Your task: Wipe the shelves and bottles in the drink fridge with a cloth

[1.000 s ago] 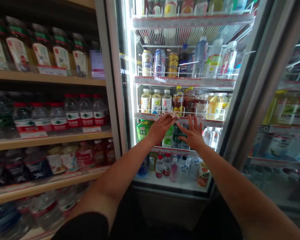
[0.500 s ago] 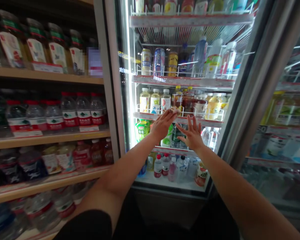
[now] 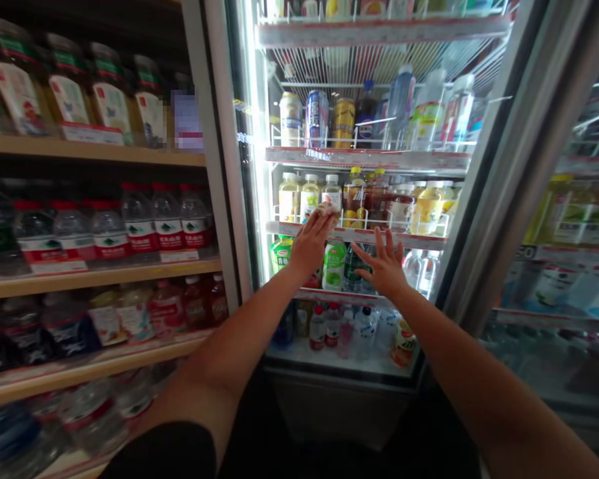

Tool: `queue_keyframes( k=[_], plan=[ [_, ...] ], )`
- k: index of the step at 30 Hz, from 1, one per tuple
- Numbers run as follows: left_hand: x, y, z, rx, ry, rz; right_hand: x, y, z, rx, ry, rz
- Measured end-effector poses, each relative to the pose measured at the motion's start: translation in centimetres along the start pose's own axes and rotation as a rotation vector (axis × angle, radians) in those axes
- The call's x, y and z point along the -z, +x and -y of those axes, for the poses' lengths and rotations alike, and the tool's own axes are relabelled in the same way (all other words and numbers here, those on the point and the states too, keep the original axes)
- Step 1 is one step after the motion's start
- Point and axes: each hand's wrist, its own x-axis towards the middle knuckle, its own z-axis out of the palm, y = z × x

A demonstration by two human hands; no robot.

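My left hand (image 3: pixel 310 247) presses a small crumpled cloth (image 3: pixel 328 209) under its fingertips against the glass door (image 3: pixel 352 233) of a lit drinks cooler. Seen through the glass, small bottles with white caps (image 3: pixel 289 198) stand behind and beside that hand. To its right, my right hand (image 3: pixel 385 266) is spread with fingers apart and holds nothing; it is at the glass, though I cannot tell whether it touches. Green-labelled drinks (image 3: pixel 334 266) show between the two hands on the shelf below.
Wooden shelves (image 3: pixel 130 154) with rows of bottles run along the left. The cooler's metal frame (image 3: pixel 504 173) slants down on the right, beside another glass-fronted section with drinks (image 3: pixel 579 219). Cans (image 3: pixel 316 120) and more bottles fill the cooler's upper shelves.
My left hand has slid left and slightly up across the glass with the cloth. My right hand has stayed almost in place, fingers still spread. The view has shifted slightly.
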Motion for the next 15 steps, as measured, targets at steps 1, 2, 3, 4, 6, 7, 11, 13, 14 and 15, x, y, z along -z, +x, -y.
queue_keyframes(
  k=[1, 2, 3, 4, 6, 7, 11, 13, 14, 15],
  plan=[
    [-0.1, -0.4, -0.1, 0.008, 0.003, 0.006, 0.0, 0.0, 0.0, -0.001, 0.001, 0.0],
    [-0.3, -0.9, -0.3, -0.018, 0.0, 0.027, 0.0, 0.0, 0.0, -0.002, 0.002, 0.003],
    [-0.4, -1.5, -0.6, -0.072, -0.007, 0.058, 0.0, 0.0, 0.0, -0.003, 0.002, 0.006],
    [-0.6, -2.2, -0.8, -0.149, -0.017, 0.097, 0.0, -0.1, 0.0, -0.004, 0.001, 0.008],
    [-0.9, -3.1, -1.1, -0.307, -0.036, 0.154, -0.1, -0.1, 0.0, -0.005, -0.001, 0.008],
    [-1.0, -3.4, -1.1, -0.341, -0.039, 0.16, -0.1, -0.1, 0.0, -0.003, 0.001, 0.006],
    [-1.0, -3.1, -0.4, -0.171, -0.022, 0.088, -0.1, -0.1, -0.1, 0.008, 0.002, 0.003],
    [-0.9, -3.1, -0.4, -0.101, -0.013, 0.074, -0.1, -0.1, -0.1, 0.006, -0.004, 0.003],
    [-0.9, -3.3, -0.6, -0.101, -0.011, 0.077, -0.1, -0.1, -0.1, 0.004, -0.006, 0.002],
    [-1.0, -3.5, -0.8, -0.13, -0.011, 0.091, -0.1, -0.2, -0.1, 0.003, -0.009, 0.0]
  ],
)
